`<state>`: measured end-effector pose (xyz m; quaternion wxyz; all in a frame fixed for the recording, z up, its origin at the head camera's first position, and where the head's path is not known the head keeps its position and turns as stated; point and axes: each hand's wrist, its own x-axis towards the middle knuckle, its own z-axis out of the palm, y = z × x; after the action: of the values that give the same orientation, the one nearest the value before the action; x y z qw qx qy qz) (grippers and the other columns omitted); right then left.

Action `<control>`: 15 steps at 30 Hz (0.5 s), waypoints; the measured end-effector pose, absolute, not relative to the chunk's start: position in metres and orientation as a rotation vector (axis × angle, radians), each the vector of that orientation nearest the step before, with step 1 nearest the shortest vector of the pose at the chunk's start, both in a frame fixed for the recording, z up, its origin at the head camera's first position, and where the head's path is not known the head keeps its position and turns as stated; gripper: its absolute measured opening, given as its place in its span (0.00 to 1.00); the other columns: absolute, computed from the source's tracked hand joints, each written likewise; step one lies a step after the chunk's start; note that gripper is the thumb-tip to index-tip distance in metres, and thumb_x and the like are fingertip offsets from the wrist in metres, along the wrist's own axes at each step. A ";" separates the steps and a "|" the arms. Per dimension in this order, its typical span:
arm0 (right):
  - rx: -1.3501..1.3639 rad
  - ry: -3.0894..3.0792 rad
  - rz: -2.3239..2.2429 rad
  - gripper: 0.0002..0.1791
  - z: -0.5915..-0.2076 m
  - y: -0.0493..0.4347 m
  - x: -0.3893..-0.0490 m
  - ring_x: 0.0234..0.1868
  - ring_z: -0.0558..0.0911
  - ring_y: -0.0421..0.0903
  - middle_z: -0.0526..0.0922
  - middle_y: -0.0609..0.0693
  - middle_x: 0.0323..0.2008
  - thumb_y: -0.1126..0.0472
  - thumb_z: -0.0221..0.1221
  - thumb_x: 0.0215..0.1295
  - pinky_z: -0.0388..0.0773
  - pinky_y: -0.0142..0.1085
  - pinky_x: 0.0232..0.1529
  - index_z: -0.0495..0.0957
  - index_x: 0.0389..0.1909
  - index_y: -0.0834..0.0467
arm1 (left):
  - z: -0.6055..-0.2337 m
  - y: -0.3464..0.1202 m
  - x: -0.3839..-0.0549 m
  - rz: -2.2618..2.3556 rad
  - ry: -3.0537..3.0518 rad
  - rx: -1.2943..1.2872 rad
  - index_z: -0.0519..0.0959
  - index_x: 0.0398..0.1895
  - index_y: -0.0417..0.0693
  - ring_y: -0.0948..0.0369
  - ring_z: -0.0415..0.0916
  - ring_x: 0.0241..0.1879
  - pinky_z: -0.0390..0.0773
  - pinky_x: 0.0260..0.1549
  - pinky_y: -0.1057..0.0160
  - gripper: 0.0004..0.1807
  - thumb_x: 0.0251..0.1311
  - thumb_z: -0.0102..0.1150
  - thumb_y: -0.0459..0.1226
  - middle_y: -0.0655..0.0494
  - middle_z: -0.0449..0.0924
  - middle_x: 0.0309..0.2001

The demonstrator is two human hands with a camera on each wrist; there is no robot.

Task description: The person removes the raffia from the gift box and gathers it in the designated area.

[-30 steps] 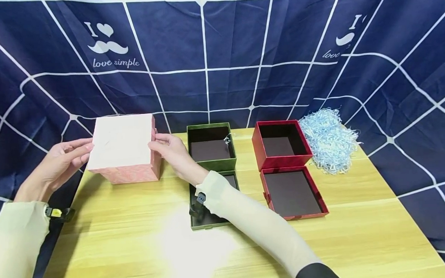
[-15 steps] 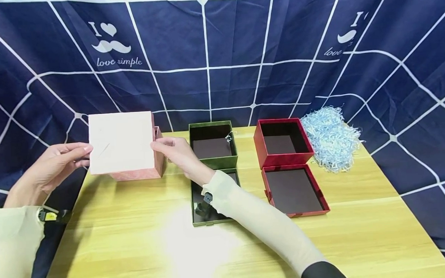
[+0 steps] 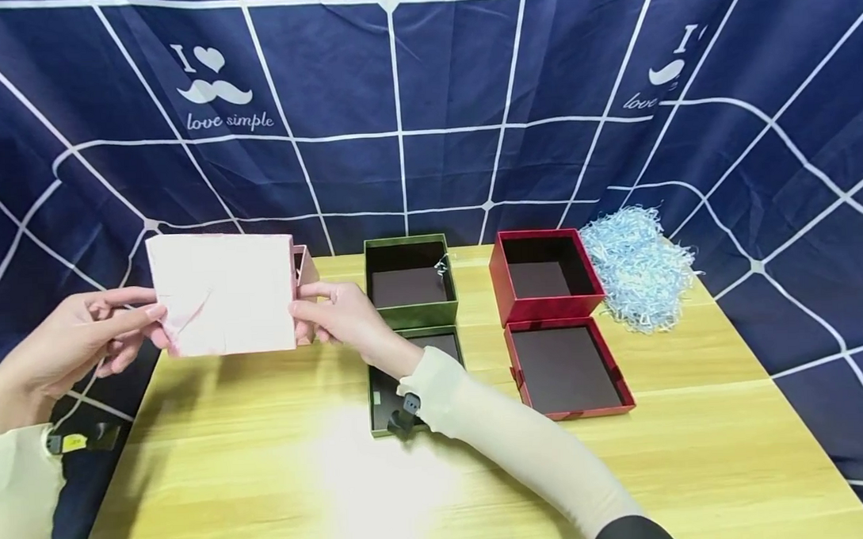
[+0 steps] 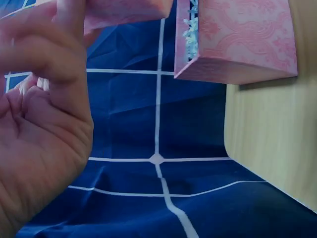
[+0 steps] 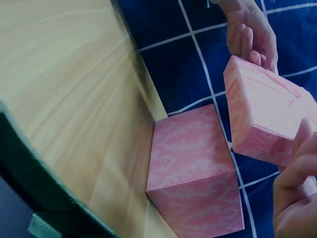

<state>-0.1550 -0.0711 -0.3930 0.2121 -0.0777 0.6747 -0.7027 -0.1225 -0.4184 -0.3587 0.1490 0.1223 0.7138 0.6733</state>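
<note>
Both hands hold a pink patterned box lid (image 3: 225,288) up in the air at the left of the head view. My left hand (image 3: 80,341) pinches its left side, and my right hand (image 3: 343,316) pinches the right side. Behind the lid stands a pink box (image 3: 307,266), mostly hidden in the head view. The left wrist view shows this box (image 4: 242,42) apart from the lid, with pale blue shredded paper (image 4: 192,34) at its opening. In the right wrist view the lid (image 5: 272,106) hangs above the box (image 5: 193,148).
A green box (image 3: 411,290) and its lid (image 3: 380,426) lie under and behind my right forearm. Further right are a red box (image 3: 557,305) and its lid (image 3: 567,372). A heap of light blue shredded paper (image 3: 638,270) sits beside them on the wooden table (image 3: 695,466).
The pink lid has come off the box towards me and tilted, its top now facing the head camera. Both hands moved with it, the left hand lower and further left.
</note>
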 end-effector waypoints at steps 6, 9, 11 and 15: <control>-0.247 1.795 -1.940 0.24 -0.390 -0.067 -0.140 0.27 0.90 0.44 0.93 0.51 0.35 0.63 0.67 0.76 0.70 0.29 0.19 0.80 0.70 0.60 | -0.364 -0.424 -0.109 1.925 2.065 0.354 0.87 0.56 0.48 0.56 0.87 0.25 0.71 0.12 0.59 0.22 0.81 0.47 0.20 0.38 0.91 0.38; -0.262 1.777 -1.951 0.26 -0.388 -0.065 -0.133 0.36 0.93 0.47 0.93 0.53 0.37 0.63 0.67 0.77 0.74 0.29 0.21 0.78 0.73 0.60 | -0.369 -0.427 -0.105 1.921 2.042 0.398 0.86 0.58 0.47 0.55 0.90 0.32 0.77 0.18 0.61 0.23 0.80 0.45 0.18 0.39 0.91 0.42; -0.259 1.745 -1.954 0.27 -0.388 -0.064 -0.128 0.40 0.94 0.48 0.93 0.54 0.38 0.63 0.67 0.77 0.77 0.29 0.22 0.78 0.74 0.59 | -0.372 -0.431 -0.100 1.908 2.033 0.437 0.86 0.58 0.46 0.56 0.91 0.35 0.80 0.22 0.61 0.24 0.80 0.43 0.18 0.41 0.92 0.45; -0.222 1.577 -1.975 0.25 -0.391 -0.060 -0.122 0.43 0.93 0.47 0.93 0.57 0.41 0.64 0.66 0.78 0.78 0.27 0.26 0.80 0.73 0.58 | -0.383 -0.439 -0.091 1.901 1.965 0.536 0.85 0.62 0.45 0.54 0.91 0.42 0.86 0.32 0.61 0.27 0.81 0.38 0.17 0.42 0.91 0.51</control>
<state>-0.1224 -0.0599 -0.3914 0.2976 -0.0835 0.5934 -0.7432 -0.0914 -0.4390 -0.3829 0.1767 0.1894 0.6943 0.6715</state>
